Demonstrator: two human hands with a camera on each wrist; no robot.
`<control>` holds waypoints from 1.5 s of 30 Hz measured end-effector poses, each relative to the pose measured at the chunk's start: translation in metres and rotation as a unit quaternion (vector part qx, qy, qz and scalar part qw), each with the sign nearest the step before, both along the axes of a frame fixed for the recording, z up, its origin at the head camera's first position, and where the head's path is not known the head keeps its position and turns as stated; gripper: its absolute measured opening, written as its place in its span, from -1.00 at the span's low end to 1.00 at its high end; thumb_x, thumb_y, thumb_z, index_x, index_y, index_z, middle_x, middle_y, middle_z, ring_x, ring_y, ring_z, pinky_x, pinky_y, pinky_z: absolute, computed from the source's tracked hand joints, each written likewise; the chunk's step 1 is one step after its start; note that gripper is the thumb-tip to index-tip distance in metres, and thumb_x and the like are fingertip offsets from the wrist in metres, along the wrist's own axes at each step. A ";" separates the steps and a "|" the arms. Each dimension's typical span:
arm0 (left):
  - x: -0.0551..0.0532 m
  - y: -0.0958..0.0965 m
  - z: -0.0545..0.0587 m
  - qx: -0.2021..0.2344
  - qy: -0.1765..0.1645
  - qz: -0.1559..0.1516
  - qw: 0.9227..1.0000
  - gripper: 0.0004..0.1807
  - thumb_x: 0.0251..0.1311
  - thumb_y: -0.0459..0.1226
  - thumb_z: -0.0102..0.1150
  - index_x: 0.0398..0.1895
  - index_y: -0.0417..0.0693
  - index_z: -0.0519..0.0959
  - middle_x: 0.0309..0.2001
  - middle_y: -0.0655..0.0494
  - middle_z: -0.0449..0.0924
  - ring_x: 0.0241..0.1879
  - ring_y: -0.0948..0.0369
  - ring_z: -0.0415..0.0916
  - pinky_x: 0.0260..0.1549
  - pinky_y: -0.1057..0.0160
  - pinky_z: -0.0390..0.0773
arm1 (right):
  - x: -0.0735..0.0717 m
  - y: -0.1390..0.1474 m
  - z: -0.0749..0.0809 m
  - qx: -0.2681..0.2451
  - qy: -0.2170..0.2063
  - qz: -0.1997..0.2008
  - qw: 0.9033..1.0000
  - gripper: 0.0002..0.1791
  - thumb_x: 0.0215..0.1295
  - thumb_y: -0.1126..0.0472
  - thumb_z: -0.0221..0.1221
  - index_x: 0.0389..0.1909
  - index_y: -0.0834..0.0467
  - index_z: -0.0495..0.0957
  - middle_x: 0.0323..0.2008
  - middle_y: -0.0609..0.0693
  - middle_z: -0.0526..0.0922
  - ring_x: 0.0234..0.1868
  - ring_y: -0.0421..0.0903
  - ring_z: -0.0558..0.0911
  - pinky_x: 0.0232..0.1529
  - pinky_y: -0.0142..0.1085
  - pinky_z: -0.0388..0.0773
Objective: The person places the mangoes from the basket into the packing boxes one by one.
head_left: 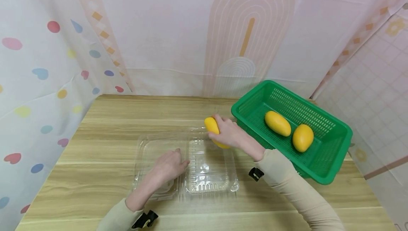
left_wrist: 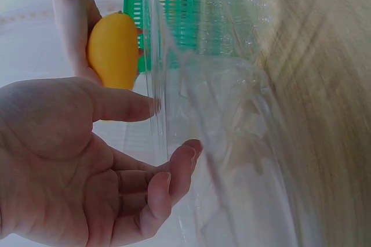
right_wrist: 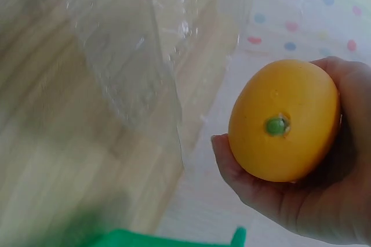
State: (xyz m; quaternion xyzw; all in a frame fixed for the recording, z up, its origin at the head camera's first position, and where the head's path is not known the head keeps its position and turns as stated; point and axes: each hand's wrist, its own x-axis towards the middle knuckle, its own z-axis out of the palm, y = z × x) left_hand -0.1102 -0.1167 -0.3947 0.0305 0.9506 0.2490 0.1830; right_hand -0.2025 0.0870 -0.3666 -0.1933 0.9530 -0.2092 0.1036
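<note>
My right hand (head_left: 227, 131) grips a yellow mango (head_left: 211, 125) over the far right part of a clear plastic clamshell box (head_left: 234, 174). The right wrist view shows the mango's green stem end (right_wrist: 277, 125), with fingers and thumb wrapped about the fruit. My left hand (head_left: 170, 165) hovers by the hinge between the box's two halves, holding nothing. Seen from the left wrist, its thumb (left_wrist: 130, 106) reaches to the clear plastic edge and its other fingers bend loosely. The box lies unfolded on the table, with no fruit in either half.
To the right stands a green plastic basket (head_left: 325, 179), angled on the wooden table (head_left: 95, 153). Inside it lie two more mangoes, one elongated (head_left: 277, 123) and one rounder (head_left: 302, 137). Patterned cloth (head_left: 165, 39) hangs behind and at both sides.
</note>
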 end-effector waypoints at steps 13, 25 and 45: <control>0.001 0.000 0.001 -0.007 0.002 0.002 1.000 -0.28 0.32 -0.14 0.04 0.32 -0.54 0.15 -0.78 0.19 0.20 -0.80 0.35 0.02 -0.87 0.49 0.01 | 0.010 -0.030 -0.030 0.015 -0.043 0.007 0.999 -0.30 0.23 -0.20 0.12 0.28 0.06 0.21 -0.28 0.09 0.51 -0.37 -0.05 0.49 -0.47 -0.33 0.45; 0.001 -0.001 -0.001 -0.006 0.000 -0.001 1.000 -0.30 0.33 -0.14 0.02 0.32 -0.53 0.15 -0.80 0.19 0.20 -0.82 0.35 0.04 -0.87 0.49 0.03 | 0.020 -0.048 -0.046 -0.019 -0.120 -0.035 0.992 -0.03 0.22 -0.21 0.16 0.40 0.32 -0.01 -0.41 0.09 0.47 -0.60 -0.12 0.48 -0.70 -0.38 0.49; 0.001 -0.003 -0.004 -0.018 0.019 -0.013 1.000 -0.33 0.30 -0.17 0.06 0.26 -0.57 0.22 -0.75 0.15 0.27 -0.79 0.33 0.11 -0.86 0.47 0.07 | 0.017 -0.052 -0.046 -0.033 -0.129 -0.053 0.990 -0.11 0.31 -0.25 0.03 0.36 0.35 0.06 -0.35 0.18 0.54 -0.49 -0.03 0.54 -0.58 -0.30 0.53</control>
